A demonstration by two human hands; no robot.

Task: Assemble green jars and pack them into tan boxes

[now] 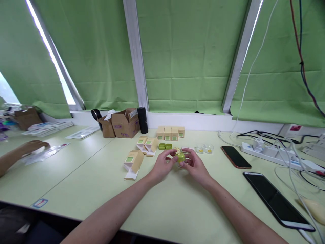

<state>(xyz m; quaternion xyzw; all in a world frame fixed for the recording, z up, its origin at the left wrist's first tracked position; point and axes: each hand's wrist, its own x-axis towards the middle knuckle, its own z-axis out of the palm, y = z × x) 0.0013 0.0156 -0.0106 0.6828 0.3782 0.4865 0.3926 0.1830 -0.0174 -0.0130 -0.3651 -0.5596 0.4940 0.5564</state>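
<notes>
Between my two hands is a small round green container (180, 157) with a pale yellow looped piece on top, held just above the table. My left hand (165, 162) grips its left side with thumb and fingers. The fingers of my right hand (194, 164) close on its right side. Something clear shows under the green piece, too small to make out. Just behind my left hand sit two small square green trays (165, 146). To the right of my right hand stand clear plastic cups (204, 148) with yellow bits inside.
Open cardboard boxes (133, 161) with white flaps lie left of my hands; several closed small boxes (170, 133) line up behind. A carton (125, 123) and black cylinder (142, 120) stand farther back. Right: phone (236, 157), tablet (278, 200), power strip (276, 156), cables. Another person's hand (34, 147) is far left.
</notes>
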